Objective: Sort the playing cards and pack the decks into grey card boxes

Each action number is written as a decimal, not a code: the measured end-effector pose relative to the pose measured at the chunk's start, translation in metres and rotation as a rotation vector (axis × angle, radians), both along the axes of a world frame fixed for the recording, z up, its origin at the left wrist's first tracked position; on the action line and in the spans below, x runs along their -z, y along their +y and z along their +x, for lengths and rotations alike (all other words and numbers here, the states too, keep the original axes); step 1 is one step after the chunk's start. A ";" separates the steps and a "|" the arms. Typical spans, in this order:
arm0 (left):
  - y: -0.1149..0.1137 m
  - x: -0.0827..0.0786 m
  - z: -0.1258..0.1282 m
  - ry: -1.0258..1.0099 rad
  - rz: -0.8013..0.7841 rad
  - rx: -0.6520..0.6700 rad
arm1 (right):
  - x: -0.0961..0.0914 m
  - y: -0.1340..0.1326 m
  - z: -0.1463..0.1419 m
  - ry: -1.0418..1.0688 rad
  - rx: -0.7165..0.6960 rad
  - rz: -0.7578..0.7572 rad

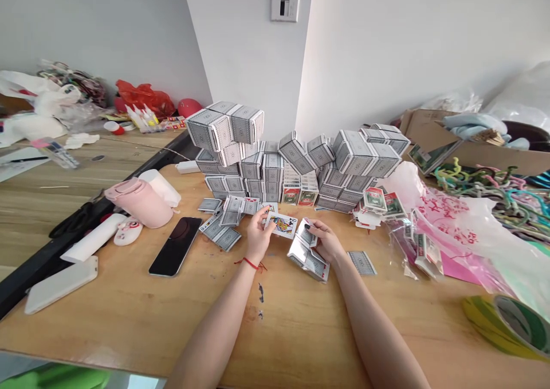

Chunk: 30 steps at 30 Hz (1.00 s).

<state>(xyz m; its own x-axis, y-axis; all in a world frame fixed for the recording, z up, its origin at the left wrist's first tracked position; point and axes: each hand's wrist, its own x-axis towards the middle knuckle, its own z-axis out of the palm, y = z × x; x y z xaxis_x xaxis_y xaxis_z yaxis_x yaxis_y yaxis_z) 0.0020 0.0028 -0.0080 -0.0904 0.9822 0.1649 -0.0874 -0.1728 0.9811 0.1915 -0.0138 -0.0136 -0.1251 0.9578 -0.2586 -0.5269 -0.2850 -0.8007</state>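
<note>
My left hand (pixel 259 233) pinches a face-up court card (pixel 283 225) just above the wooden table (pixel 301 326). A red string is tied round that wrist. My right hand (pixel 325 241) is closed around a fanned bundle of playing cards (pixel 308 255), some face up, some showing grey backs. Loose grey-backed cards (pixel 223 228) lie to the left of my left hand, and a single card (pixel 361 262) lies to the right of my right arm. Behind my hands stands a piled wall of grey card boxes (pixel 275 165).
A black phone (pixel 176 246), a pink jug (pixel 138 202), a white roll (pixel 93 238) and a white slab (pixel 60 284) lie at the left. Plastic bags with card packs (pixel 433 228), coloured hangers (pixel 494 191), a cardboard box (pixel 468 148) and tape rolls (pixel 511 323) crowd the right.
</note>
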 end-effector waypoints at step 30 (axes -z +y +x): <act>-0.002 -0.003 0.001 0.172 0.057 -0.128 | 0.000 -0.001 -0.002 -0.030 -0.075 0.015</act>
